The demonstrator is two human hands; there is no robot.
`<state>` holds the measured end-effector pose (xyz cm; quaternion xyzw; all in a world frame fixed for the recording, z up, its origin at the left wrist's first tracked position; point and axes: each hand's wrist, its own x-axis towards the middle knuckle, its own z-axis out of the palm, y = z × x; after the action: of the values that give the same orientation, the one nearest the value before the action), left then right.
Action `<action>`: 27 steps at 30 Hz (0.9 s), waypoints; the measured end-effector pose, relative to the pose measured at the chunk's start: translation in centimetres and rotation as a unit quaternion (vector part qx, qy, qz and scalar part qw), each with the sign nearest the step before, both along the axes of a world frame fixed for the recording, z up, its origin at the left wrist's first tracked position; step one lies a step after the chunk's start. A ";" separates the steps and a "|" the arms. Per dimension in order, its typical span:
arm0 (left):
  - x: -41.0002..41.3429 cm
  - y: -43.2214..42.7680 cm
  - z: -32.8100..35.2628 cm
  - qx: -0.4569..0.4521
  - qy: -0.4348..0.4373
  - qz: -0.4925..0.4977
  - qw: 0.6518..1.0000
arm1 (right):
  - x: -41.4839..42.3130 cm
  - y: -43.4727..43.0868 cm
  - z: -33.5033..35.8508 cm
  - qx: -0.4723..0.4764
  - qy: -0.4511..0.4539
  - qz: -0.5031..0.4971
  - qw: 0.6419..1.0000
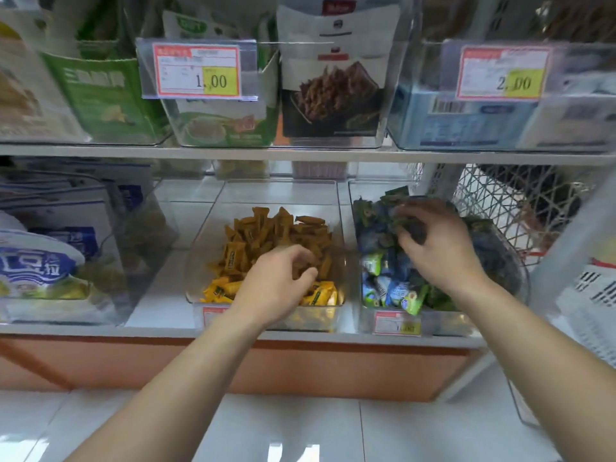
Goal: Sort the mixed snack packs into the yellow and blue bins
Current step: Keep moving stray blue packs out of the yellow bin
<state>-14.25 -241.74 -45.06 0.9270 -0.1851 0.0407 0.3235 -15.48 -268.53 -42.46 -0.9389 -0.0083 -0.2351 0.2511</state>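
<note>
Sorting, mid-pick. My right hand (440, 248) grips packs (413, 233) at 12 o'clock in the blue bin (443, 323). My left hand (276, 278) curls over the yellow bin (213, 228); I cannot tell its grip. Next, I judge: lift strays and carry them toward 9 o'clock.

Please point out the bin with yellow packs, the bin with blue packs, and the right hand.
bin with yellow packs (200, 258): head view, clear left wall.
bin with blue packs (446, 321): head view, clear front wall.
right hand (440, 250): head view, back of hand.
</note>
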 end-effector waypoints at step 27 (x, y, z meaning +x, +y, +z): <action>12.2 4.2 -0.2 0.367 0.027 -0.066 0.927 | 2.5 5.6 -4.5 -0.148 0.137 0.049 0.978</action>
<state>-2.06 -237.56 -45.29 0.9674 -0.2391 -0.0770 -0.0327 -13.03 -262.93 -46.99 -0.9875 -0.0546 -0.0880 0.1188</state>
